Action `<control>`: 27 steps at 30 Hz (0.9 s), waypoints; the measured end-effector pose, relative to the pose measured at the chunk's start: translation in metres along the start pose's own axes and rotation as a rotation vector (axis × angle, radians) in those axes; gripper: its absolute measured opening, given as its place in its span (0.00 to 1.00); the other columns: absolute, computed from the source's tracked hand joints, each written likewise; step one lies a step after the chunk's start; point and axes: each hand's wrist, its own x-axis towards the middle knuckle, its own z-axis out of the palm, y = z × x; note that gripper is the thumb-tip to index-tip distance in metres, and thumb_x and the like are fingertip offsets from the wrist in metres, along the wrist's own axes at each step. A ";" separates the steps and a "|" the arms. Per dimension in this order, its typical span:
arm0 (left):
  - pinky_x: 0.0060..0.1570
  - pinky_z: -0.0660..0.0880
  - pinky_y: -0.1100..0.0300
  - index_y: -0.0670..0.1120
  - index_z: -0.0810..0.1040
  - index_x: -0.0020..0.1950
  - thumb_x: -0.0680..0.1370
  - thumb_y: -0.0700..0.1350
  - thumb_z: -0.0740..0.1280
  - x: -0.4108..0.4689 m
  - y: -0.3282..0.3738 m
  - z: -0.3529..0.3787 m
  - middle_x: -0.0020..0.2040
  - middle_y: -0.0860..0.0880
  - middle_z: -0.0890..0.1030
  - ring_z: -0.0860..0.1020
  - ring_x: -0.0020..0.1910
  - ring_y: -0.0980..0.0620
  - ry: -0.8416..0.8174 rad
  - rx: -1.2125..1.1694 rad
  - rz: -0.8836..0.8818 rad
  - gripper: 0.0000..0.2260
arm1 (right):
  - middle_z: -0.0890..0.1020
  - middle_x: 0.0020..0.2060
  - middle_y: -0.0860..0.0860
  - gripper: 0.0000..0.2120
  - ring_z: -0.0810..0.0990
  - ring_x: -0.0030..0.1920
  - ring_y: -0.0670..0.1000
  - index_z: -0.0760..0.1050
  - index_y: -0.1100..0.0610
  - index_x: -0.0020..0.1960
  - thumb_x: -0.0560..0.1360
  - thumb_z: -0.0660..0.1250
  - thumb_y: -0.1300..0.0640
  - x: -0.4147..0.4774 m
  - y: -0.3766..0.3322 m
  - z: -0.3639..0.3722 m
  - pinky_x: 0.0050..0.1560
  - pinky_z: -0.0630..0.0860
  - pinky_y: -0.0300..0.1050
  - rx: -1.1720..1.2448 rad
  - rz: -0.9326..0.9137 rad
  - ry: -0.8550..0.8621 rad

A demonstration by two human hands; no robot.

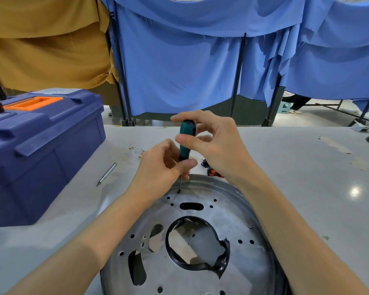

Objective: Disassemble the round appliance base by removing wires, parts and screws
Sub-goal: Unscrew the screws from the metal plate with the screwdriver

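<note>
Blue curtains [179, 67] are hanging behind the desk [307, 188]. At its near edge the base [239, 220] is lying flat. Fingers [180, 118] of the right hand [217, 150] are pinching the screwdriver [186, 133] handle; those of the left hand [158, 167] are curling round its lower end, tip touching the base.

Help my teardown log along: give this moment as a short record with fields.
tool: screwdriver, green handle, upright
tip: on a dark screw near the far rim of the round base
right hand: pinches the handle top
left hand: grips the lower handle
another screw: on the base's right side
on table: blue toolbox, metal rod, black-and-red parts
</note>
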 end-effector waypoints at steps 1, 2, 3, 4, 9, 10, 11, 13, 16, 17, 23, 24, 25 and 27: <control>0.41 0.81 0.48 0.37 0.76 0.47 0.73 0.43 0.73 0.000 0.001 0.000 0.35 0.44 0.83 0.83 0.34 0.43 -0.003 -0.013 0.005 0.11 | 0.81 0.47 0.51 0.16 0.78 0.47 0.47 0.80 0.50 0.57 0.71 0.73 0.63 0.000 0.000 -0.001 0.50 0.79 0.39 0.001 0.002 0.010; 0.40 0.80 0.50 0.38 0.76 0.46 0.74 0.44 0.72 -0.001 0.001 -0.001 0.35 0.43 0.83 0.83 0.33 0.43 -0.016 -0.034 0.013 0.11 | 0.82 0.47 0.50 0.18 0.80 0.47 0.49 0.80 0.51 0.59 0.72 0.72 0.66 0.001 0.000 -0.002 0.51 0.79 0.40 0.009 0.004 0.017; 0.38 0.80 0.54 0.38 0.77 0.47 0.75 0.45 0.69 -0.001 0.002 -0.001 0.36 0.42 0.83 0.83 0.33 0.43 -0.029 -0.052 0.023 0.10 | 0.83 0.47 0.52 0.18 0.81 0.48 0.50 0.79 0.54 0.59 0.72 0.70 0.69 0.001 0.000 -0.003 0.51 0.80 0.41 0.027 0.005 0.015; 0.37 0.79 0.57 0.39 0.77 0.48 0.77 0.45 0.66 -0.002 0.002 -0.001 0.37 0.41 0.83 0.83 0.33 0.44 -0.039 -0.055 0.031 0.09 | 0.84 0.47 0.53 0.18 0.82 0.49 0.51 0.79 0.56 0.57 0.72 0.68 0.72 0.002 0.000 -0.004 0.51 0.80 0.41 0.049 0.004 0.005; 0.39 0.79 0.54 0.40 0.78 0.48 0.76 0.42 0.70 0.001 -0.002 -0.001 0.35 0.45 0.84 0.83 0.34 0.46 -0.023 -0.022 0.014 0.06 | 0.82 0.50 0.51 0.12 0.79 0.48 0.45 0.80 0.53 0.54 0.73 0.71 0.64 0.000 0.000 0.000 0.47 0.77 0.32 0.034 -0.004 -0.020; 0.40 0.80 0.51 0.39 0.78 0.48 0.73 0.45 0.73 0.001 -0.001 -0.001 0.35 0.45 0.83 0.83 0.34 0.45 -0.013 -0.026 0.007 0.11 | 0.80 0.50 0.51 0.12 0.78 0.48 0.44 0.81 0.51 0.54 0.72 0.73 0.62 0.000 0.000 0.001 0.46 0.77 0.33 0.018 -0.002 -0.011; 0.40 0.80 0.50 0.39 0.77 0.48 0.70 0.49 0.75 0.001 0.000 0.000 0.35 0.45 0.83 0.83 0.34 0.44 -0.003 -0.024 0.009 0.16 | 0.80 0.49 0.51 0.13 0.77 0.47 0.45 0.81 0.50 0.54 0.71 0.73 0.61 0.000 0.000 0.000 0.46 0.77 0.34 0.007 -0.002 0.000; 0.39 0.81 0.51 0.41 0.77 0.45 0.69 0.52 0.73 0.000 0.001 -0.001 0.36 0.43 0.83 0.83 0.34 0.43 -0.005 -0.042 0.017 0.16 | 0.82 0.47 0.50 0.17 0.79 0.47 0.46 0.80 0.52 0.58 0.71 0.72 0.65 0.001 0.001 -0.002 0.48 0.79 0.36 0.019 -0.004 0.023; 0.37 0.79 0.59 0.42 0.78 0.46 0.79 0.45 0.65 -0.001 0.000 -0.002 0.37 0.41 0.83 0.83 0.33 0.45 -0.038 -0.068 0.038 0.07 | 0.84 0.47 0.53 0.17 0.83 0.48 0.49 0.78 0.59 0.58 0.73 0.67 0.72 0.002 0.002 -0.003 0.51 0.79 0.37 0.094 0.007 0.012; 0.37 0.79 0.60 0.42 0.78 0.46 0.80 0.42 0.63 -0.001 -0.001 -0.002 0.37 0.41 0.83 0.83 0.34 0.45 -0.039 -0.053 0.040 0.06 | 0.84 0.48 0.53 0.15 0.83 0.49 0.49 0.79 0.59 0.57 0.74 0.67 0.71 0.002 0.002 -0.002 0.51 0.79 0.36 0.093 0.007 0.005; 0.39 0.81 0.54 0.39 0.77 0.47 0.74 0.43 0.72 0.000 0.000 -0.002 0.35 0.44 0.83 0.83 0.33 0.43 -0.002 -0.051 0.035 0.09 | 0.80 0.49 0.52 0.15 0.78 0.48 0.46 0.81 0.49 0.56 0.71 0.73 0.62 0.000 0.001 -0.001 0.48 0.78 0.36 0.014 0.002 0.022; 0.38 0.81 0.55 0.40 0.77 0.47 0.74 0.44 0.71 -0.001 0.001 -0.002 0.35 0.43 0.83 0.83 0.34 0.43 -0.013 -0.063 0.041 0.09 | 0.81 0.49 0.51 0.17 0.79 0.48 0.47 0.80 0.51 0.58 0.72 0.72 0.65 0.001 0.002 -0.002 0.49 0.79 0.36 0.024 0.009 0.031; 0.38 0.81 0.56 0.40 0.77 0.47 0.76 0.43 0.68 -0.002 0.001 -0.002 0.36 0.42 0.83 0.83 0.34 0.43 -0.029 -0.066 0.049 0.07 | 0.82 0.48 0.52 0.19 0.80 0.49 0.49 0.79 0.53 0.60 0.72 0.71 0.67 0.001 0.002 -0.002 0.50 0.79 0.36 0.043 0.017 0.037; 0.37 0.80 0.59 0.41 0.78 0.47 0.80 0.40 0.63 -0.001 0.000 -0.002 0.37 0.41 0.83 0.83 0.34 0.45 -0.042 -0.045 0.046 0.05 | 0.84 0.49 0.53 0.17 0.82 0.51 0.51 0.79 0.57 0.59 0.73 0.68 0.71 0.002 0.002 -0.003 0.52 0.79 0.36 0.073 0.029 0.031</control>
